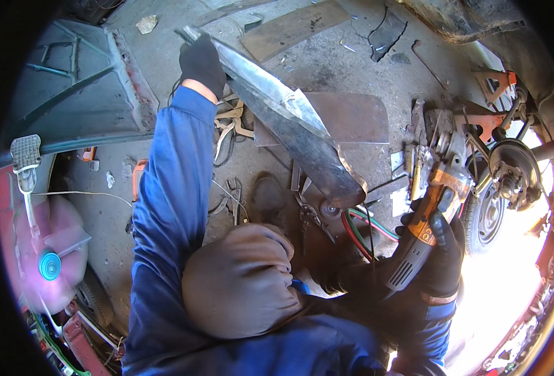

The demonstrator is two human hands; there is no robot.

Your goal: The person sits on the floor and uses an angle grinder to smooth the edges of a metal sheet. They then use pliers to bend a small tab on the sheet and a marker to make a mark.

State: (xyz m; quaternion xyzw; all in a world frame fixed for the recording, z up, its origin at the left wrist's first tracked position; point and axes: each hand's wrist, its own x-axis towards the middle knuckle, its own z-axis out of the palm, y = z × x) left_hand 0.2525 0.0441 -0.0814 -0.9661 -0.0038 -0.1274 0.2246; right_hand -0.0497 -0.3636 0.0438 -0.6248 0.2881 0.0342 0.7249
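My left hand [203, 66], in a black glove, is closed round the far end of a long, bent piece of sheet metal [283, 128]. The piece slants down to the right; one face is bright, the other dark, and its near end is ragged. My right hand [441, 250], also gloved, grips an orange and grey angle grinder [422, 227] by its body, head pointing away from me. The grinder is apart from the sheet metal, to its right. Whether its disc is turning I cannot tell. Beneath the sheet metal lies a flat brown metal plate [358, 119].
Locking pliers [232, 122] and several hand tools [233, 199] lie on the floor. Red and green hoses [357, 235] curl near my right arm. A brake hub [513, 172] and a wheel [485, 216] stand right. At left are a green panel [70, 94] and a fan [50, 266].
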